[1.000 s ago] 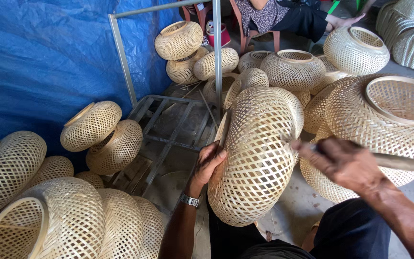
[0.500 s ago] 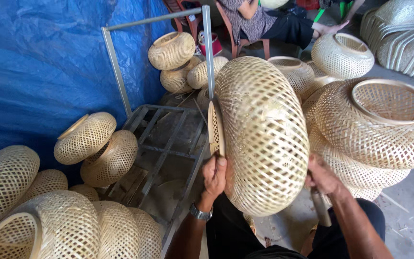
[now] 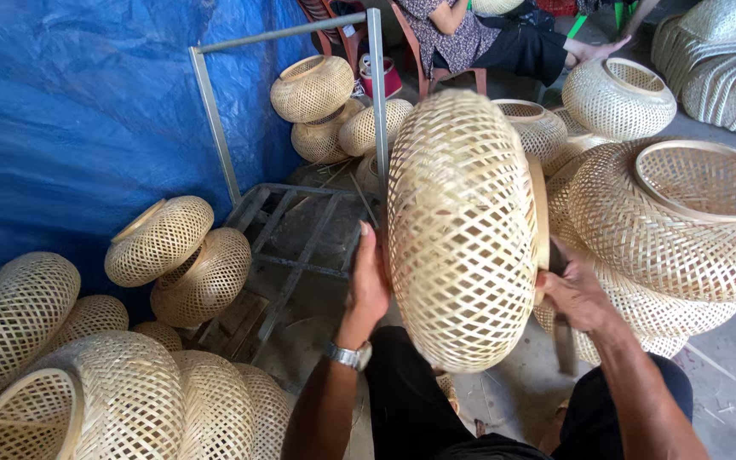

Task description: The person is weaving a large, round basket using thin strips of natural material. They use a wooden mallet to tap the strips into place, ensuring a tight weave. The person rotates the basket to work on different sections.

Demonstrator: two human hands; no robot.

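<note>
both hands' fingers, left hand point(image 3: 368, 285) and right hand point(image 3: 577, 294), grip a round woven bamboo lampshade point(image 3: 462, 230)

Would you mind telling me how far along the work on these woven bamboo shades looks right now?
Done, apparently: many finished-looking shades, a heap at lower left and a stack at right. In hand: one woven shade held on edge, left hand on one side, right hand at the rim, gripping a thin dark tool whose kind I cannot tell. What is left on it cannot be judged.
</note>
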